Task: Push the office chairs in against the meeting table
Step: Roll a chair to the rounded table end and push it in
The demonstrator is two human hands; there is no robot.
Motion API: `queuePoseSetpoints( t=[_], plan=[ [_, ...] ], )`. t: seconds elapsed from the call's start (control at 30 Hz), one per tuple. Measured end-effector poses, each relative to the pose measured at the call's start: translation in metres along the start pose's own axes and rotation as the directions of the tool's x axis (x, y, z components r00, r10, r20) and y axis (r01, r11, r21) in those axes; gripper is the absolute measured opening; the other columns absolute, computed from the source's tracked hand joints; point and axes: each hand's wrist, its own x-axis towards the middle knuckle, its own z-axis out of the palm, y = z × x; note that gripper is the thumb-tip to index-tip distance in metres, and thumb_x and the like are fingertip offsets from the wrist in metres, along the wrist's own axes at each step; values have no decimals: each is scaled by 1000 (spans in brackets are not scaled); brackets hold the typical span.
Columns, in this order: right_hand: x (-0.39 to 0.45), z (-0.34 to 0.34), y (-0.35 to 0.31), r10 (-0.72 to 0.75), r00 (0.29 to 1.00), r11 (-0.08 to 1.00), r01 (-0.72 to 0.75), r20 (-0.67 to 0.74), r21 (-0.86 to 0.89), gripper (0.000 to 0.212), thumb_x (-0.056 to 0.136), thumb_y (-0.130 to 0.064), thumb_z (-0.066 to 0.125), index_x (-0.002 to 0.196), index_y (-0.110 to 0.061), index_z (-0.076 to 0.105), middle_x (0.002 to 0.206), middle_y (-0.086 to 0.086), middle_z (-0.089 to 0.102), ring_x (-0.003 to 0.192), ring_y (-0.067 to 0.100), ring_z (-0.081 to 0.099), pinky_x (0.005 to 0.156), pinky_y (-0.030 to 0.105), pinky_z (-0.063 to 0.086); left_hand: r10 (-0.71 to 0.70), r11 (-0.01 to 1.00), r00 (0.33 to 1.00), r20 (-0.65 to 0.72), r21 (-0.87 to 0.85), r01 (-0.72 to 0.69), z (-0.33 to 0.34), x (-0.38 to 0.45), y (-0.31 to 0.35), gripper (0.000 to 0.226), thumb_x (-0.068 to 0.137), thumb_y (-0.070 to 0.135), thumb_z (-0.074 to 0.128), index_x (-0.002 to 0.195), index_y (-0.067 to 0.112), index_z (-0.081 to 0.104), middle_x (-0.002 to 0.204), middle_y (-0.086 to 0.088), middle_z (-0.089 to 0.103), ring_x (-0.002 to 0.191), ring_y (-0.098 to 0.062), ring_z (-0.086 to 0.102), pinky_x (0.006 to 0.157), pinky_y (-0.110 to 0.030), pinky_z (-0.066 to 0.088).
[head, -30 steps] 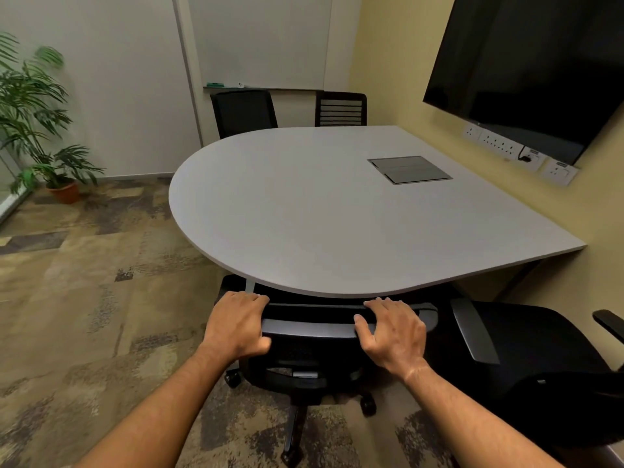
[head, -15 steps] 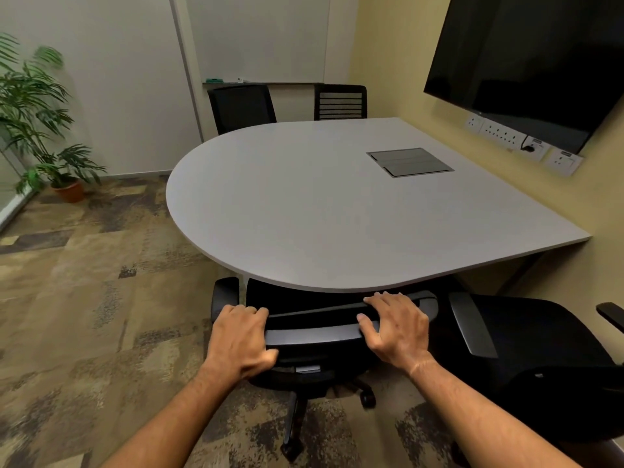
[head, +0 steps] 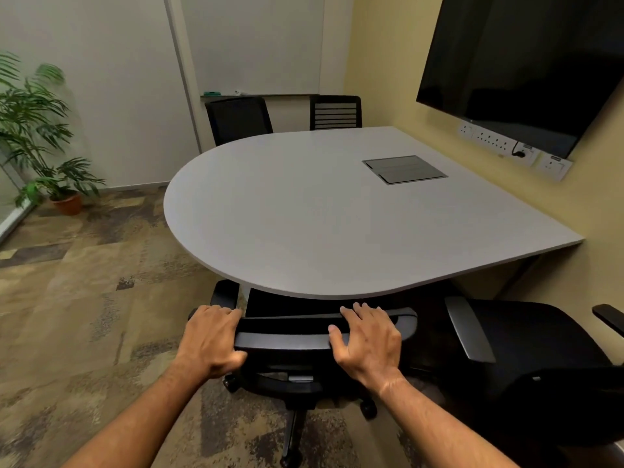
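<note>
Black office chair (head: 287,339) tucked under grey meeting table (head: 304,214)

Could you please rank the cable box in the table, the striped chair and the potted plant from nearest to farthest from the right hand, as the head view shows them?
From the right hand:
1. Cable box, in the table, ahead.
2. Striped chair, at the far side.
3. Potted plant, far left corner.

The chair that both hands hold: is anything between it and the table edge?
Nothing visible is. The chair has its seat already under the table, and its backrest top stands close before the rim. Under the table is hidden.
</note>
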Motion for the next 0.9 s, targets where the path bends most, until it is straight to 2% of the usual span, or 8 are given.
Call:
queuePoseSetpoints(
  t=[0.2, 0.3, 0.47, 0.63, 0.8, 0.9],
  plan=[
    [-9, 2, -29, 80, 997, 997, -80, -22, -4, 58, 81, -55, 40, 107, -17, 75, 110, 10, 73, 108, 26, 66, 98, 43, 48, 83, 997, 996, -39, 8, -83, 5, 0, -27, 38, 56, 51, 48, 78, 22, 54, 73, 2, 60, 70, -21, 55, 77, -36, 43],
    [-15, 5, -55, 129, 991, 992, -129, -41, -1, 59, 81, -56, 39, 107, -17, 75, 109, 9, 73, 108, 26, 66, 97, 43, 49, 128, 992, 992, -15, 11, -127, 6, 1, -52, 37, 58, 52, 46, 79, 23, 53, 76, 2, 61, 73, -21, 56, 79, -35, 43],
    [-23, 7, -89, 169, 985, 985, -170, -29, -24, 67, 83, -59, 31, 119, -18, 70, 122, 8, 68, 120, 24, 59, 106, 41, 41, 185, 983, 983, 7, 23, -185, 4, -1, -83, 34, 61, 52, 45, 80, 23, 49, 81, 1, 62, 77, -21, 56, 82, -36, 40],
    [-33, 8, -114, 156, 988, 986, -155, 10, -66, 73, 86, -63, 23, 129, -19, 63, 131, 7, 63, 128, 22, 53, 111, 39, 35, 216, 976, 976, -2, 5, -216, 5, -11, -108, 38, 61, 52, 46, 84, 23, 55, 80, 3, 62, 77, -21, 56, 84, -37, 43],
    [-40, 8, -139, 35, 992, 996, -25, 122, -86, 90, 88, -77, 10, 143, -17, 47, 144, 11, 51, 138, 24, 41, 117, 41, 24, 202, 977, 979, -32, -68, -204, 6, -31, -134, 33, 58, 48, 48, 78, 22, 51, 75, 3, 59, 73, -21, 56, 80, -35, 44],
    [-43, 10, -155, -10, 986, 998, 20, 168, -60, 98, 84, -82, 5, 149, -15, 36, 151, 13, 42, 142, 23, 33, 120, 42, 15, 166, 981, 986, -33, -100, -169, 6, -44, -149, 37, 58, 46, 50, 83, 20, 56, 78, 2, 60, 75, -21, 57, 82, -36, 47]
  ],
)
